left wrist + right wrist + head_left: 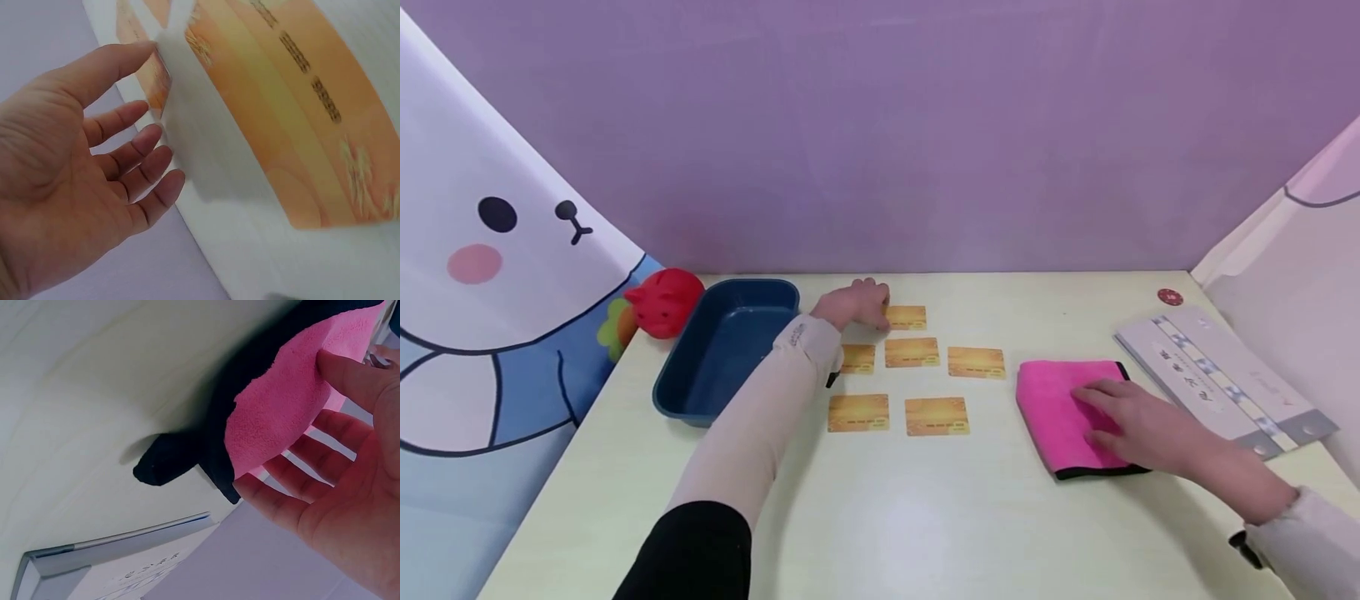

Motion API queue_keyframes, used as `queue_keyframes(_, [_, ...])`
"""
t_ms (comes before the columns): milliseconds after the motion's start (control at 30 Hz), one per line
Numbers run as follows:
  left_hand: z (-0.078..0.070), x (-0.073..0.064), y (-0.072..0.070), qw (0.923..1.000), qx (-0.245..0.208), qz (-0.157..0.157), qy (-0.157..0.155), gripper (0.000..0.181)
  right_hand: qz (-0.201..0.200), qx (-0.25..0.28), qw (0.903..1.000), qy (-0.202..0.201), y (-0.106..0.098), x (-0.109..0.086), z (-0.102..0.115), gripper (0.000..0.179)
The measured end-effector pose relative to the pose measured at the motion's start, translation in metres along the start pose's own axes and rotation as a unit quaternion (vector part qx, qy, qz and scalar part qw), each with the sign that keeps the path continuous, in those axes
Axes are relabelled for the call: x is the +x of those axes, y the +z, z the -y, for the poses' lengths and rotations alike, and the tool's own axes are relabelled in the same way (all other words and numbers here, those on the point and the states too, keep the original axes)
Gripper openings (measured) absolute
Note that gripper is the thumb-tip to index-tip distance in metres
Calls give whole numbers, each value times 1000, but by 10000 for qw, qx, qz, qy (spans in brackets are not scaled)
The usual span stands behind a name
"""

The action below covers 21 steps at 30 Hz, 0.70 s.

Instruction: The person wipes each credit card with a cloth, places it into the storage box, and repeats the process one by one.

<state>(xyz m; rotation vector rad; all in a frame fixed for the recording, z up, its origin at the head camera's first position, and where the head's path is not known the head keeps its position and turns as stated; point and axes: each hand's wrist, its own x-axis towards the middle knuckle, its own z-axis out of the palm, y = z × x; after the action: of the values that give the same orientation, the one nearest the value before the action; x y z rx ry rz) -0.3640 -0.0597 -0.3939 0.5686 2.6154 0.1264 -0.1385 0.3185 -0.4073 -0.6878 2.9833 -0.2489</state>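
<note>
My left hand [856, 304] reaches to the back of the table. Its thumb and index finger are at the left end of a gold bank-type card [907, 317], apart from each other in the left wrist view; whether they lift it cannot be told. More such cards lie flat in front: one [858, 359] partly behind the sleeve, one [912, 352] in the middle, one [976, 362] to the right, and a nearer pair. My right hand [1150, 425] rests on a folded pink cloth [1052, 408] with black edging, thumb and fingers spread and relaxed.
A dark blue tray [673, 392] stands at the left, partly behind my left arm. Beside it is a red piggy bank [664, 302]. Right of the cloth lies a grey-and-white booklet or flat box [1217, 375], with a red round chip [1170, 297] behind it. A purple backdrop borders the table.
</note>
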Motion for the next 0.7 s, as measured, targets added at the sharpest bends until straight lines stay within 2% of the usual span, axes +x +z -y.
queue_keyframes(167, [-1, 3, 0, 9998, -137, -68, -150, 43, 15, -4, 9999, 108, 3, -2, 2, 57])
queue_keyframes(300, [1, 3, 0, 9991, -370, -200, 42, 44, 6, 1, 9999, 123, 3, -3, 3, 59])
queue_keyframes(400, [3, 3, 0, 9978, -609, -151, 197, 45, 41, 95, 9999, 116, 2, -2, 4, 62])
queue_keyframes(600, [10, 8, 3, 9951, -967, -81, 174, 60, 98, 255, 9993, 237, 3, 0, 2, 69])
queue_keyframes(700, [12, 11, 6, 9928, -1168, -94, 261, 55, 48, 150, 9994, 308, 6, 0, 0, 71])
